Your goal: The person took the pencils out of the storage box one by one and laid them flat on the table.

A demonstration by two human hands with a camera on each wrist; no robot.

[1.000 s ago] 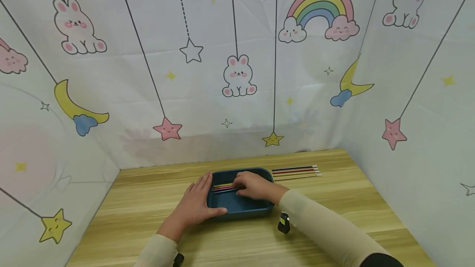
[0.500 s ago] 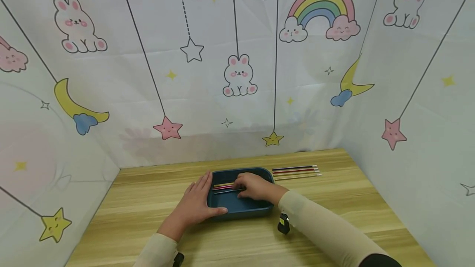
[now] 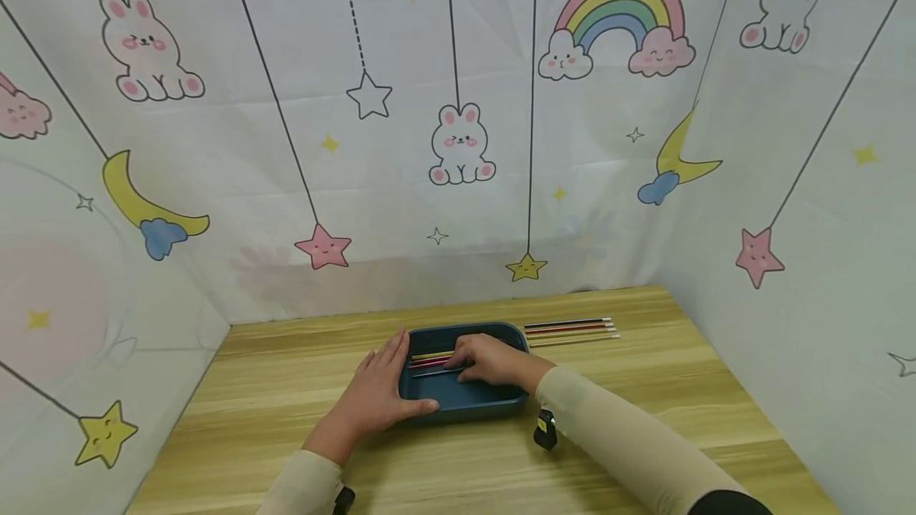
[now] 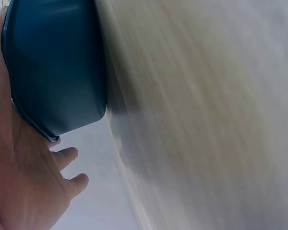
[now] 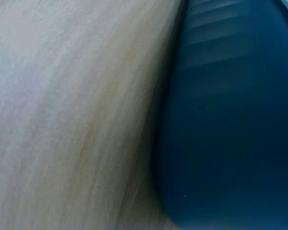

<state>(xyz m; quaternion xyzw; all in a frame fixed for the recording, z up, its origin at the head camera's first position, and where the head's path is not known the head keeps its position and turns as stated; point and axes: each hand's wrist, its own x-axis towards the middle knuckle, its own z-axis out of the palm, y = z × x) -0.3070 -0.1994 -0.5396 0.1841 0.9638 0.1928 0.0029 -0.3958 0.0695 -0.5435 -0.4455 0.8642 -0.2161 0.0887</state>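
Observation:
A dark blue rectangular tray (image 3: pixel 472 408) sits on the table with several slim pencils inside it. My left hand (image 3: pixel 375 396) rests on the tray's left end, its fingers straight along the rim and the thumb over the front edge. In the left wrist view the palm lies against the tray wall (image 4: pixel 57 62). My right hand (image 3: pixel 494 360) reaches into the tray with bent fingers and pinches a dark pencil (image 3: pixel 432 373). Behind that pencil lie a yellow pencil (image 3: pixel 432 356) and a red pencil (image 3: pixel 429 362), their right ends hidden by the hand.
Right of the tray, several pencils with white ends lie side by side, among them a dark blue pencil (image 3: pixel 565 323) and a tan pencil (image 3: pixel 572 342). The wood-grain table (image 3: pixel 286 388) meets a printed cloth backdrop (image 3: pixel 386 181) at the back and sides.
The dark pencil in the tray has shifted slightly toward the front, away from the red one, with small movements of the right fingers. The left hand and the tray stay in place.

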